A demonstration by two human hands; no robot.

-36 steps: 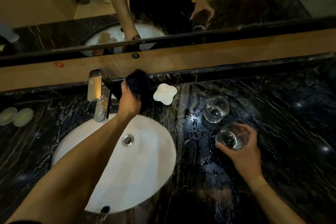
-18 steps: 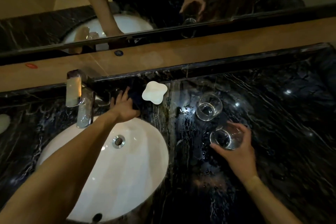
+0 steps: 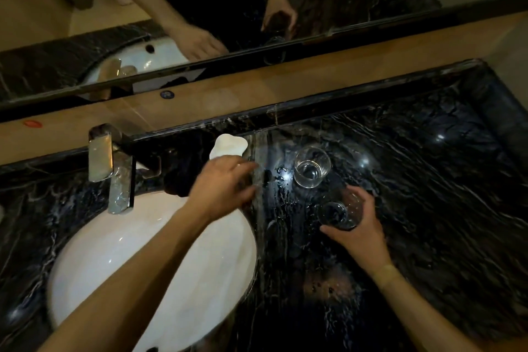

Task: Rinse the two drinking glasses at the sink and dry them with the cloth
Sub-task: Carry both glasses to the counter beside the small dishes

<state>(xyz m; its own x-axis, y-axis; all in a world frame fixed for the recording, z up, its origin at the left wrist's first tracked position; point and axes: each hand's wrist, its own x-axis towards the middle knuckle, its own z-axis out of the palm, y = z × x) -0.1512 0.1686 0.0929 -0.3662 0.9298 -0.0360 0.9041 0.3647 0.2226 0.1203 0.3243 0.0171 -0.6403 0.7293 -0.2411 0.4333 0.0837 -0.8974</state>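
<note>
Wet black marble surface (image 3: 428, 194) right of sink rim (image 3: 245, 237). My right hand (image 3: 357, 234) grips one glass (image 3: 338, 213); second glass (image 3: 312, 166) beside it. Left hand (image 3: 225, 188) spread, empty, near dark cloth (image 3: 185, 168).

Left hand (image 3: 223, 188) empty, palm down, fingers loosely spread. Right hand (image 3: 354, 226) curled, gripping glass (image 3: 338, 214).

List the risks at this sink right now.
1. The right hand holds one glass over a wet marble counter; it may slip and break.
2. The second glass stands close by and could be knocked.
3. The dark cloth lies at the sink edge and may get soaked.
</note>
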